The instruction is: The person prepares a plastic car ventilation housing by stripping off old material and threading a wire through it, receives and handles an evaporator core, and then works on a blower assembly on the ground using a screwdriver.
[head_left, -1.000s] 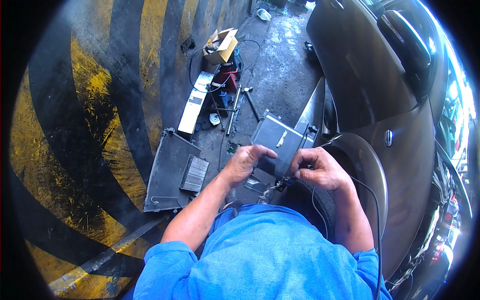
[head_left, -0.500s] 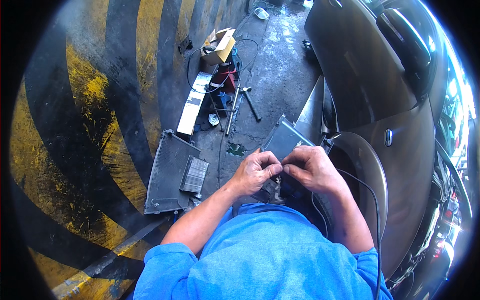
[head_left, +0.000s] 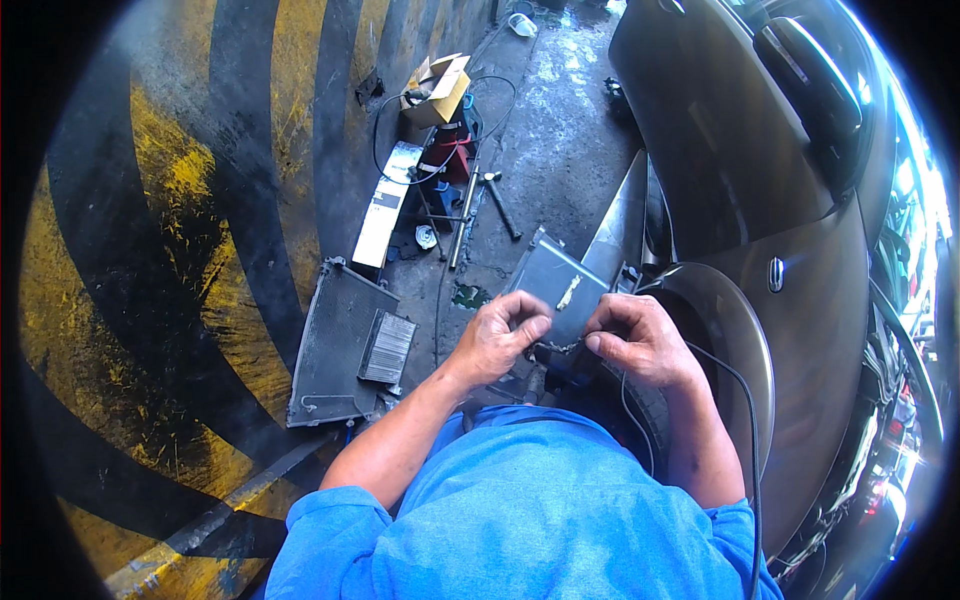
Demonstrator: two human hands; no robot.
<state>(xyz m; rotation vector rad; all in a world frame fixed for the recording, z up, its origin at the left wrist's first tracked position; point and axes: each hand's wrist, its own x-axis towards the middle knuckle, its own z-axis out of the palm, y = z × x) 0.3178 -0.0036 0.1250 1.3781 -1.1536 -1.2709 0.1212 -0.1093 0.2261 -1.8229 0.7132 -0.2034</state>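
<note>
"How's each grip?"
"Left hand (head_left: pixel 495 342) and right hand (head_left: pixel 645 345) apart, thumbs curled near forefingers; I can't tell what either holds."
"And the flat grey panel (head_left: pixel 548 272)?"
"Just beyond the fingers, left of the car (head_left: pixel 725 130)."

Thin dk strand (head_left: pixel 561 349); approx. horiz., slack

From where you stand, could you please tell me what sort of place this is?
Most likely a car repair workshop: a dark car is on the right, with a hammer and a flat, radiator-like panel to its left.
</note>
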